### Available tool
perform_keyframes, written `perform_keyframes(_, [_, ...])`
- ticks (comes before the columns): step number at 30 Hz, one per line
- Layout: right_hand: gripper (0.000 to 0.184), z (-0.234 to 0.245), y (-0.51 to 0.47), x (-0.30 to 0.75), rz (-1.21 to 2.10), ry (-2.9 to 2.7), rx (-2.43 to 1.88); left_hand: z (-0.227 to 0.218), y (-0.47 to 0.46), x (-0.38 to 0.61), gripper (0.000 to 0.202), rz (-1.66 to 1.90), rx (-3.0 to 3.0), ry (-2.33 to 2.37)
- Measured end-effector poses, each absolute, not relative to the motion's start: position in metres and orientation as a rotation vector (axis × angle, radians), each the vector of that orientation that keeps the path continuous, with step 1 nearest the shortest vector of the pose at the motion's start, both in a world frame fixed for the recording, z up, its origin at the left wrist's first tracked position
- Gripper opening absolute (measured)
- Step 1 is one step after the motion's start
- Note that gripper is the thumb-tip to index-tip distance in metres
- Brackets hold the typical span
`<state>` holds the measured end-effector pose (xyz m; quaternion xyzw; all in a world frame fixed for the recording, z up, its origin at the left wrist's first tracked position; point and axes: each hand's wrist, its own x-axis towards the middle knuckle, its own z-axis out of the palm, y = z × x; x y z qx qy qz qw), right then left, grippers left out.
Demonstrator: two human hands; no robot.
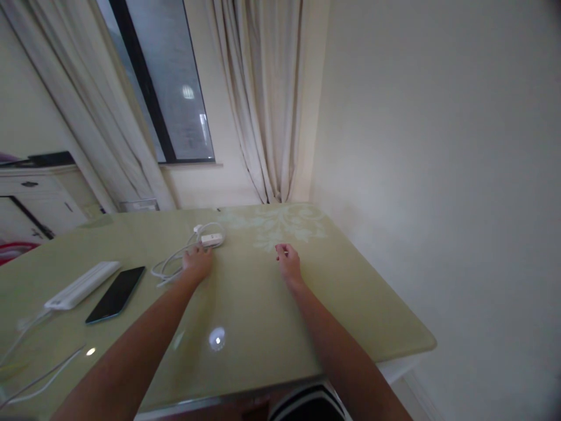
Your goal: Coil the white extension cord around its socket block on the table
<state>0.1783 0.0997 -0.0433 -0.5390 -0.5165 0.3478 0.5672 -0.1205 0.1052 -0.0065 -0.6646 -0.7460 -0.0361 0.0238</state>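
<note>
My left hand [197,261] reaches across the green glass table [263,304] and rests by a coiled white cable [175,260], just short of a small white charger [211,239]; its fingers are curled and mostly hidden behind the knuckles. My right hand [288,262] lies on the bare tabletop further right, fingers loosely curled, with nothing seen in it.
A black phone [116,294] lies screen up to the left, beside a white power strip [82,285] with its cord [39,374] trailing to the near left edge. Curtains [263,99], a window [162,82] and a white cabinet [35,199] stand behind; a wall runs along the right.
</note>
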Motion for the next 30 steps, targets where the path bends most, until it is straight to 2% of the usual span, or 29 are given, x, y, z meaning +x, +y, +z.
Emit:
perform_keyframes(3, [0.031,-0.045,0.099,0.175,0.756,-1.292,-1.289,-0.017,0.094,-0.081,0.040,-0.266,-2.095,-2.180])
perform_keyframes(9, [0.021,-0.050,0.089,0.166,0.666,-1.533,-1.275,-0.040,0.064,-0.010,0.034,-0.658,-2.278,-2.067])
perform_keyframes(17, [0.016,-0.045,0.078,0.164,0.600,-1.726,-1.257,-0.036,0.054,-0.020,0.028,-0.702,-2.481,-1.964])
perform_keyframes(30, [0.016,-0.045,0.077,0.164,0.589,-1.780,-1.233,-0.040,0.057,-0.022,0.030,-0.764,-2.517,-1.907])
